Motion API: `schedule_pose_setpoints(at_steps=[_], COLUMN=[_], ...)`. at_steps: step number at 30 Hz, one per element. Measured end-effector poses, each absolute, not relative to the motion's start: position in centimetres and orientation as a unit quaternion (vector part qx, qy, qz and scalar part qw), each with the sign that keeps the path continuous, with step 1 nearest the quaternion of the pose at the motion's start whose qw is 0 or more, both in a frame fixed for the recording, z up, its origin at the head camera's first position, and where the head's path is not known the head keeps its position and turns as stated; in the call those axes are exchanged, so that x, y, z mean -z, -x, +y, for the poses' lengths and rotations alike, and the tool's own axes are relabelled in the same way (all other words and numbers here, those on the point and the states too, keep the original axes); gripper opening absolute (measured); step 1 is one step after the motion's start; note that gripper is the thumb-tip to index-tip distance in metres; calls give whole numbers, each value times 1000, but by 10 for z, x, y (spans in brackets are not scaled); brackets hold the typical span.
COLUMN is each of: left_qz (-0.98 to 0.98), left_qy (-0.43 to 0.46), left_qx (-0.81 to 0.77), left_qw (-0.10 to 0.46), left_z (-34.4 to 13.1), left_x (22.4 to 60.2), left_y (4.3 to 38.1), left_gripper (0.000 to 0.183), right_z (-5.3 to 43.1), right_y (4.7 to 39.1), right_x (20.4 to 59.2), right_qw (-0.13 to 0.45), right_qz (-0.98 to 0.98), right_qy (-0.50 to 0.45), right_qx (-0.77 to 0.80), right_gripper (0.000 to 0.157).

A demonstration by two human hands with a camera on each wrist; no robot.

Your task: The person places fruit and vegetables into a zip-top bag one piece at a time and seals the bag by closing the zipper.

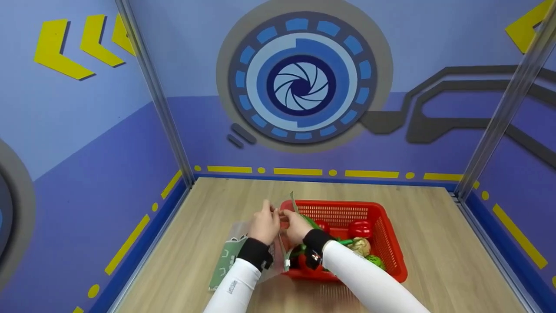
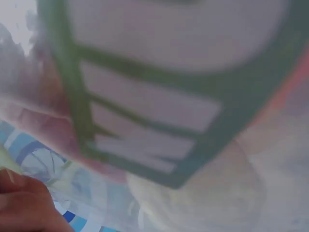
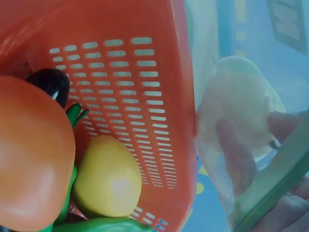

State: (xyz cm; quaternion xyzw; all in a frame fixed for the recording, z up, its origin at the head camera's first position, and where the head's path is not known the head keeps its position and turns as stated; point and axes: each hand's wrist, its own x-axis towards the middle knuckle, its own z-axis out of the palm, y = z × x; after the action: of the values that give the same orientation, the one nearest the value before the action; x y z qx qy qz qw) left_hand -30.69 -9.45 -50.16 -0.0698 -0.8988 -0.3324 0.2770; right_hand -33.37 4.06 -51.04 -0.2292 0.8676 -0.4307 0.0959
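Observation:
A translucent zip bag (image 1: 273, 265) with a green zipper strip and white slider hangs between the hands, beside the basket's left side. My left hand (image 1: 264, 222) pinches the bag near its top edge. The right hand (image 1: 296, 227) grips the green strip (image 3: 277, 176) from the other side, close to the left fingertips. A pale round thing (image 3: 241, 104) shows through the clear film in the right wrist view, with fingers (image 3: 236, 159) seen through it too. Green print on the bag (image 2: 178, 176) fills much of the left wrist view, and one finger (image 2: 29, 205) shows at lower left.
A red plastic basket (image 1: 393, 250) holds a red bell pepper (image 1: 360, 228), a cauliflower-like piece (image 1: 360, 246), a yellow fruit (image 3: 110, 176), a large orange-red tomato (image 3: 34, 154) and green peppers. A green printed packet (image 1: 223, 263) lies left on the wooden table (image 1: 451, 261). Walls enclose the table.

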Motion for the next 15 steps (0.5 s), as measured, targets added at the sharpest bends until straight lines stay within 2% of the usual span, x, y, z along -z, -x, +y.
schedule_pose_setpoints(at_steps=[15], left_qz=[-908], left_qy=[31], left_qx=[312], left_qw=[277], left_z=[-99], left_x=[501], left_y=[305], left_gripper=[13], right_z=[51], right_y=[335], right_x=[512], right_qw=[73], right_qz=[824], right_qy=[235], right_qx=[510], right_gripper=[24])
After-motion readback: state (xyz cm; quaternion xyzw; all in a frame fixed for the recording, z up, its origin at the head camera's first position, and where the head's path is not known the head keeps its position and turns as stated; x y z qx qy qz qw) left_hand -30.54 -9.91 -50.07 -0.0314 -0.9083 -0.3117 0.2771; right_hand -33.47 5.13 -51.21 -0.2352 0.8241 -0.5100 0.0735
